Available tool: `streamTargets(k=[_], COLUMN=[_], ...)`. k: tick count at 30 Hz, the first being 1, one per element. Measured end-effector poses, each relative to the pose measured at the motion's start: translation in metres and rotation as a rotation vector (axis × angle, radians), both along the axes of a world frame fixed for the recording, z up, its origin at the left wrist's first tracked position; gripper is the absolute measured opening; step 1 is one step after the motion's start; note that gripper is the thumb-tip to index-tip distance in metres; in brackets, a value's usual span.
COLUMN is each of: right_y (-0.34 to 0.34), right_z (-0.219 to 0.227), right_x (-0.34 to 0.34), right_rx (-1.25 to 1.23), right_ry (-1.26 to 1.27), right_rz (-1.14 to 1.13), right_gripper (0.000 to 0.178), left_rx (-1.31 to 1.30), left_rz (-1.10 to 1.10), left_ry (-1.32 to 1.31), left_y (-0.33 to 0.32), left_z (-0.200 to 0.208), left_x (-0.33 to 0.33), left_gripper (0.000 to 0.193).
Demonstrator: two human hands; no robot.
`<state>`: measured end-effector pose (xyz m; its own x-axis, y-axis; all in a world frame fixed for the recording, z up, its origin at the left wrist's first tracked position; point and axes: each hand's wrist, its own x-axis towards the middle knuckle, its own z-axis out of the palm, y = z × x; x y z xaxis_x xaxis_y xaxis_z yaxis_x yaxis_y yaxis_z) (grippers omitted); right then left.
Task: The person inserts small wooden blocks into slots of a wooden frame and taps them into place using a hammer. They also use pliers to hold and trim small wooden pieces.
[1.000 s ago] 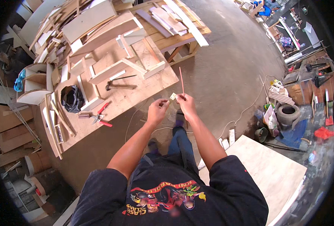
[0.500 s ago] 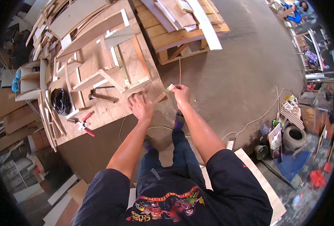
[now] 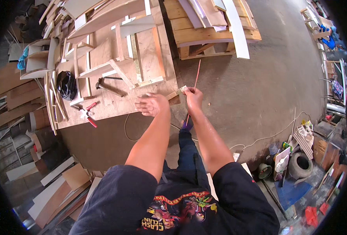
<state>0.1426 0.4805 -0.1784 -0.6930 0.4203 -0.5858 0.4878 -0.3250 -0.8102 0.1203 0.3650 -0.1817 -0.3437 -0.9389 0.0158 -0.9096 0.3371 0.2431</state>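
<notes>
My right hand [image 3: 193, 98] pinches the end of a short, light wooden strip [image 3: 175, 94] beside the near right corner of the wooden worktable [image 3: 114, 111]. The strip's other end reaches toward the table edge. My left hand [image 3: 153, 105] is just left of it, above the front edge, fingers outstretched with nothing in them. Behind my right hand runs a thin reddish rod or cord [image 3: 198, 72]; whether I touch it cannot be told. On the table lie a wooden frame [image 3: 120, 64], a hammer [image 3: 110, 87] and red-handled pliers [image 3: 89, 113].
A pallet [image 3: 216, 37] stacked with boards stands beyond the table. A black plastic bag [image 3: 66, 85] sits at the table's left. A pale cable [image 3: 267, 135] crosses the floor. At right are a tyre [image 3: 301, 165] and clutter; scrap boards [image 3: 63, 190] lie at lower left.
My left hand has turned and shifted slightly right, fingers now stretched leftward. My right hand, still holding the strip, is a little farther right in view. The whole view has shifted.
</notes>
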Motion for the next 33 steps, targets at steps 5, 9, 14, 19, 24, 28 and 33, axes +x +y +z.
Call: streamTargets(k=[5, 9, 14, 19, 24, 28, 33], right_y=[0.000, -0.006, -0.007, 0.001, 0.004, 0.008, 0.004], right_z=[0.004, 0.002, -0.015, -0.010, 0.006, 0.034, 0.040], right_x=[0.003, 0.003, 0.006, 0.000, -0.002, 0.012, 0.067], right_rx=[0.017, 0.053, -0.060, -0.067, -0.034, 0.198, 0.534], right_ry=[0.034, 0.000, 0.024, 0.051, -0.012, -0.156, 0.043], right_rz=[0.066, 0.073, -0.005, 0.011, 0.076, 0.220, 0.434], right_gripper=[0.010, 0.011, 0.018, 0.018, 0.018, 0.020, 0.025], left_rx=[0.053, 0.073, 0.119, 0.149, 0.096, 0.061, -0.001], left_rz=[-0.057, -0.012, -0.058, -0.048, -0.031, 0.011, 0.000], left_ry=[0.015, 0.004, -0.050, -0.137, -0.150, -0.164, -0.174], left_y=[0.015, 0.010, 0.018, 0.018, 0.020, 0.014, 0.018], left_z=[0.001, -0.010, 0.001, 0.008, 0.003, -0.014, -0.017], left_x=[-0.014, -0.022, -0.015, -0.022, -0.026, -0.025, -0.026], left_gripper=[0.060, 0.060, 0.062, 0.065, 0.067, 0.067, 0.065])
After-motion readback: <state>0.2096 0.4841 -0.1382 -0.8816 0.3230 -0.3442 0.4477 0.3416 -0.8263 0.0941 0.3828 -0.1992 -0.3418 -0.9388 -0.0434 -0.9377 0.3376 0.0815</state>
